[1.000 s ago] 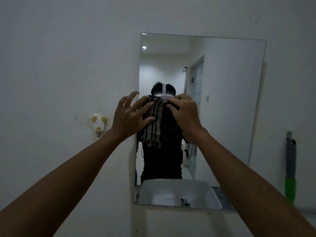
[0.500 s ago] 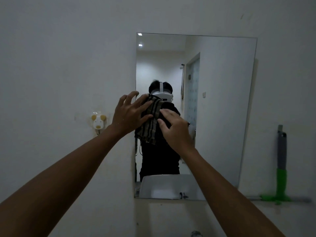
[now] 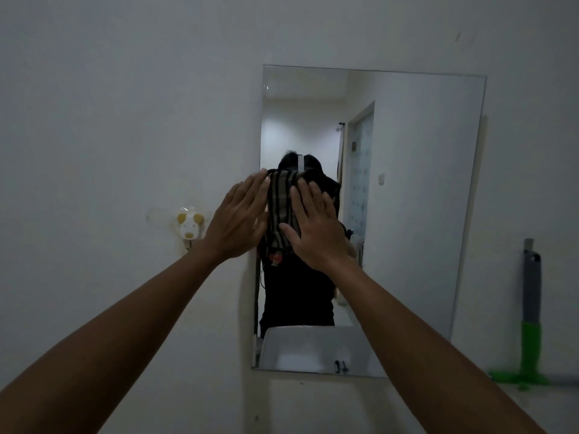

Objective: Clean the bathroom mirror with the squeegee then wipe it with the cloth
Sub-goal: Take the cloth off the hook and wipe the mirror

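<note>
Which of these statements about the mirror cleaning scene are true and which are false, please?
1. Both hands, left hand and right hand, press the cloth flat on the mirror. True.
2. The squeegee is in the right hand. False: it leans against the wall, right of the mirror.
3. The cloth is near the mirror's left edge. True.
4. The cloth is plain white. False: it is dark and striped.

One mirror [image 3: 407,214], centre right; one striped cloth [image 3: 282,211] at centre; two hands, left [image 3: 238,220] and right [image 3: 316,227]; one squeegee [image 3: 531,324], lower right; one animal-shaped wall hook [image 3: 189,227], centre left.
</note>
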